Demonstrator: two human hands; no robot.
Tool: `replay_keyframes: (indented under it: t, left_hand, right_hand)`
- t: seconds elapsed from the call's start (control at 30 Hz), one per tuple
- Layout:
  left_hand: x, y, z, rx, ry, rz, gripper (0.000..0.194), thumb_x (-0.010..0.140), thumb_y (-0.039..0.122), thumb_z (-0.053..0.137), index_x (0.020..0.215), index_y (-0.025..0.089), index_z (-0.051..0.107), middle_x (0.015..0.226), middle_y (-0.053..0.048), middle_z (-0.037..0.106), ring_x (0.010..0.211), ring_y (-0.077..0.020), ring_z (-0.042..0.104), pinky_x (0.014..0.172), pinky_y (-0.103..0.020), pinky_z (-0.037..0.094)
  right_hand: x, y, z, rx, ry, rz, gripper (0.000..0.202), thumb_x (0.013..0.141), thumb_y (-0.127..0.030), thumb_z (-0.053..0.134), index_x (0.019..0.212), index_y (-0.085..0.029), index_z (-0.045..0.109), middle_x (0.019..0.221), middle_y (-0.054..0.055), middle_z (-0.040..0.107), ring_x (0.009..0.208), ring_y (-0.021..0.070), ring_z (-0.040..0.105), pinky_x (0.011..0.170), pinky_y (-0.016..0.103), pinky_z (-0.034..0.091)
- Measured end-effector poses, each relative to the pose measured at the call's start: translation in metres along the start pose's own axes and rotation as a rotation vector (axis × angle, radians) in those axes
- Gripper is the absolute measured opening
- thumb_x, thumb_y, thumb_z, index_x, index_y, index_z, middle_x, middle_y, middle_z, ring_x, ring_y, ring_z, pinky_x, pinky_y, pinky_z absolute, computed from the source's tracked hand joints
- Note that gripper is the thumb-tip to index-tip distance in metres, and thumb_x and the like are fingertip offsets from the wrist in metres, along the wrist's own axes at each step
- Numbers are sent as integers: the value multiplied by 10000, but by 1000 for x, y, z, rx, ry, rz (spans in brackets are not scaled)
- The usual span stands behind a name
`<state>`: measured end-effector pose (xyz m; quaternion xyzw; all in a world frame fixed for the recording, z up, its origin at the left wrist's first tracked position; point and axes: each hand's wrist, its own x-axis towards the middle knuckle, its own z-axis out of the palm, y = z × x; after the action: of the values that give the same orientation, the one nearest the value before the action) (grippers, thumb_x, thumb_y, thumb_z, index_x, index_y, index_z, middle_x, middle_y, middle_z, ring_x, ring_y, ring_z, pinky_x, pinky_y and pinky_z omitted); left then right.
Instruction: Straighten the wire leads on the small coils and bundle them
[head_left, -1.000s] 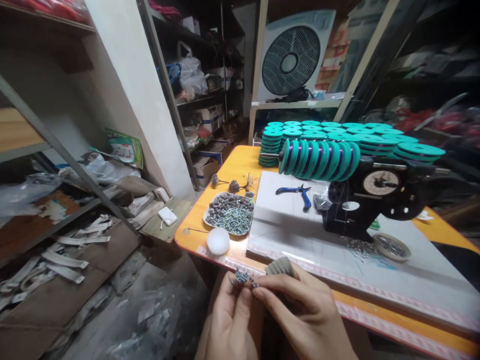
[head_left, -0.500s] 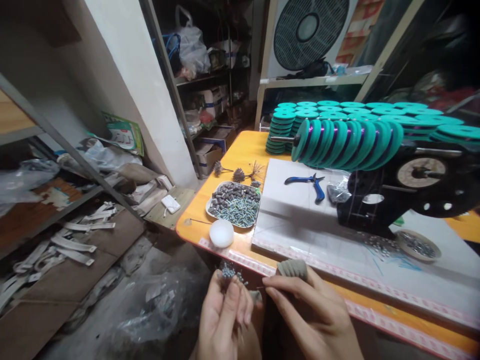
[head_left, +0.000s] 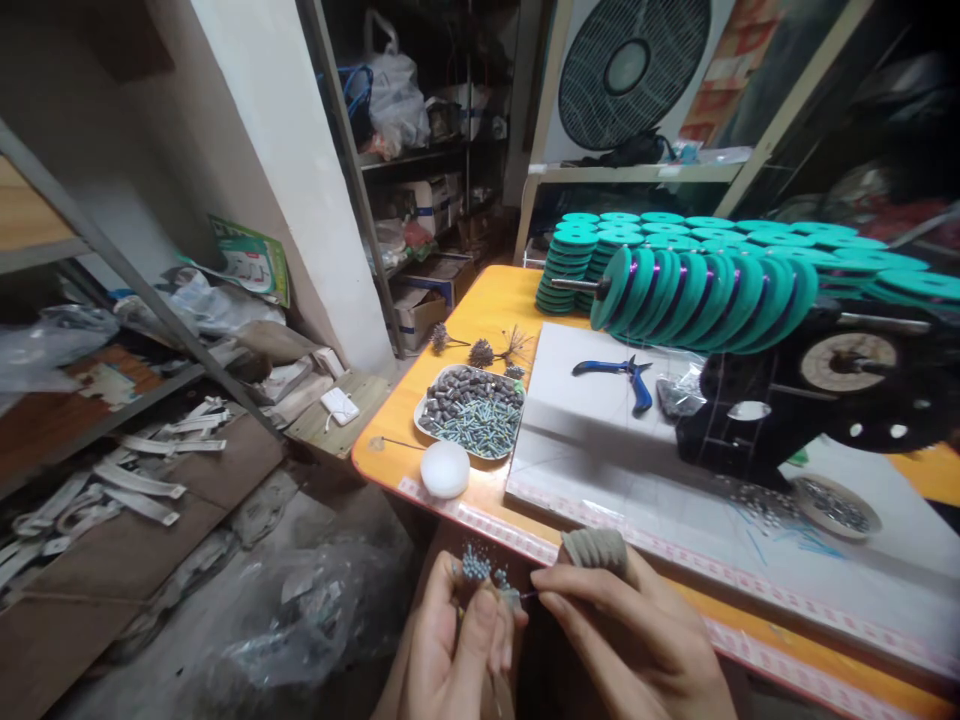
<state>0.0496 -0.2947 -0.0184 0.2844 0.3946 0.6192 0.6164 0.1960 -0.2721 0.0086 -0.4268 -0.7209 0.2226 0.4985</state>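
Note:
At the bottom centre, my left hand (head_left: pixel 461 640) is closed round a bunch of small blue-grey beads (head_left: pixel 478 566) on thin stems. Just right of it, my right hand (head_left: pixel 637 630) pinches a thin dark wire or thread (head_left: pixel 529 595), whose end meets the bunch. A grey-green wrap (head_left: pixel 595 549) covers a finger of my right hand. Beyond my hands, a tray (head_left: pixel 421 425) on the orange table (head_left: pixel 386 440) holds dark beads (head_left: pixel 469 388) and blue-green tube beads (head_left: pixel 480 426). A round white object (head_left: pixel 445 469) sits at the table's edge.
Blue pliers (head_left: pixel 637 385) lie on a white board (head_left: pixel 585 420). Green discs (head_left: pixel 697 300) are mounted on a black machine (head_left: pixel 750 410), with more stacked behind. A shallow dish (head_left: pixel 870 525) stands at the right. Dried seed heads (head_left: pixel 481 352) lie behind the tray.
The bunch and my left hand have shifted slightly right, closer to my right fingertips. The gap between the bunch and the pinched wire has narrowed. The camera view has shifted slightly.

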Motion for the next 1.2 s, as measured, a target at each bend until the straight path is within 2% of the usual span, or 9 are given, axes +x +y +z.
replay_keyframes:
  t: [0.23, 0.47, 0.73, 1.2]
  left_hand:
    - [0, 10, 3, -137, -76, -97, 296, 844, 416, 724, 784, 182, 554, 579, 43, 442, 550, -99, 406, 563, -251, 330]
    - [-1, 10, 1, -140, -84, -105, 291, 841, 413, 732, 796, 175, 570, 570, 44, 459, 542, -95, 406, 592, -271, 333]
    - [-3, 7, 1, -205, -33, -123, 291, 808, 397, 775, 789, 166, 599, 559, 44, 492, 536, -74, 431, 571, -255, 305]
    - [-3, 9, 2, -215, -76, -123, 297, 821, 406, 758, 783, 162, 593, 544, 57, 460, 532, -71, 413, 568, -237, 300]
  right_hand:
    - [-1, -1, -2, -23, 5, -25, 206, 889, -97, 614, 991, -256, 695, 817, 24, 610, 684, 154, 647, 565, 233, 560]
    - [0, -4, -2, -18, 6, -34, 229, 882, -75, 612, 1005, -249, 695, 828, 20, 613, 694, 141, 650, 576, 216, 558]
    - [-1, -5, -1, -3, -2, -36, 236, 887, -72, 603, 1014, -252, 686, 839, 19, 607, 695, 138, 649, 583, 215, 559]
    - [-3, -5, -2, 3, -23, -43, 246, 886, -62, 611, 1028, -253, 674, 853, 19, 596, 708, 132, 644, 597, 207, 549]
